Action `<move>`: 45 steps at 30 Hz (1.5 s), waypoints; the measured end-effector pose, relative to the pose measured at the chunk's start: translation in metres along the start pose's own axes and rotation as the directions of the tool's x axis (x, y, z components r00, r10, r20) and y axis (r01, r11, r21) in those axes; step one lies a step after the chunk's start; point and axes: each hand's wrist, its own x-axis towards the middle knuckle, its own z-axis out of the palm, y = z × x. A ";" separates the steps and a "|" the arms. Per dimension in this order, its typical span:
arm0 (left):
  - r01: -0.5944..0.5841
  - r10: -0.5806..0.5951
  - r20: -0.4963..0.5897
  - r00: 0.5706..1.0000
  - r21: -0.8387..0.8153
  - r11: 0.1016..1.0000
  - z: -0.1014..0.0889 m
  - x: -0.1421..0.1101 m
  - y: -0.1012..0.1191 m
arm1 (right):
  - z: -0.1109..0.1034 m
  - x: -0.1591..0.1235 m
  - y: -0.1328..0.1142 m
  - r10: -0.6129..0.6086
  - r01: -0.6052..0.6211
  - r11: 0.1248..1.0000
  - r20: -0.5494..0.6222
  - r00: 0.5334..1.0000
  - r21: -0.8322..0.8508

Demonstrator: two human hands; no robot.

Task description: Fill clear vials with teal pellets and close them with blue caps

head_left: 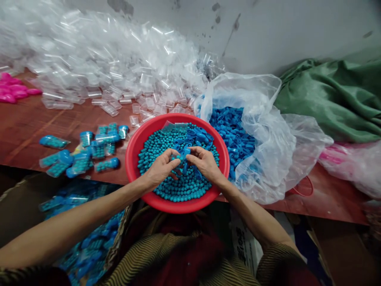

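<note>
Over the red basin [132, 163], the person's left hand [160, 169] is pinching a small clear tube [177, 157] between thumb and fingertips; turquoise beads are showing there, though the fingers are partly covering it. The right hand [206, 163] is grasping a blue cap [187, 151] between thumb and forefinger, holding it right beside the tube. Exactly how the two pieces are meeting is too small to tell.

The basin is sitting at the tabletop's [29, 135] front edge, jutting past it, and is holding loose turquoise beads [178, 192] with loose blue caps [203, 137] lying on top. Left of it, near the front edge, capped bead-filled tubes [104, 138] are lying in a cluster. A heap of empty clear tubes [119, 59] is spreading along the back edge. Just right of the basin, an opened plastic bag [272, 147] is holding more blue caps, and a green cloth [333, 97] is lying bunched toward the back right corner.
</note>
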 end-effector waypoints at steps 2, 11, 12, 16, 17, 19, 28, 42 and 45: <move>-0.019 0.018 0.017 1.000 0.051 0.999 0.001 0.001 0.000 | -0.003 -0.004 0.001 -0.038 0.040 0.996 0.033 0.999 -0.078; -0.070 0.061 0.064 0.996 0.149 0.986 0.007 0.005 -0.005 | -0.001 -0.006 -0.002 -0.109 0.105 0.971 -0.007 0.994 -0.213; -0.078 0.068 0.075 0.995 0.142 0.987 0.008 0.005 -0.005 | -0.001 -0.006 -0.002 -0.102 0.101 0.975 0.008 0.995 -0.200; -0.080 0.060 0.141 0.988 0.140 0.987 0.010 0.003 -0.003 | -0.008 -0.008 -0.004 0.064 -0.069 0.997 0.128 0.990 0.037; -0.075 0.052 0.152 0.987 0.145 0.987 0.010 0.004 -0.003 | -0.012 -0.009 -0.005 0.098 -0.111 0.991 0.153 0.983 0.077; -0.068 0.048 0.138 0.989 0.148 0.987 0.010 0.004 -0.003 | -0.018 -0.012 -0.010 0.098 -0.108 0.991 0.126 0.987 0.075; -0.092 0.074 0.141 0.987 0.126 0.988 0.012 0.001 -0.006 | -0.014 -0.028 -0.018 -0.252 0.248 0.892 0.040 0.967 -0.377; -0.131 0.116 0.162 0.980 0.085 0.988 0.008 0.003 -0.006 | -0.018 -0.027 -0.010 -0.205 0.207 0.957 0.034 0.978 -0.204; -0.140 0.122 0.165 0.979 0.102 0.985 0.009 0.002 -0.004 | -0.019 -0.026 -0.010 -0.195 0.204 0.959 0.063 0.979 -0.196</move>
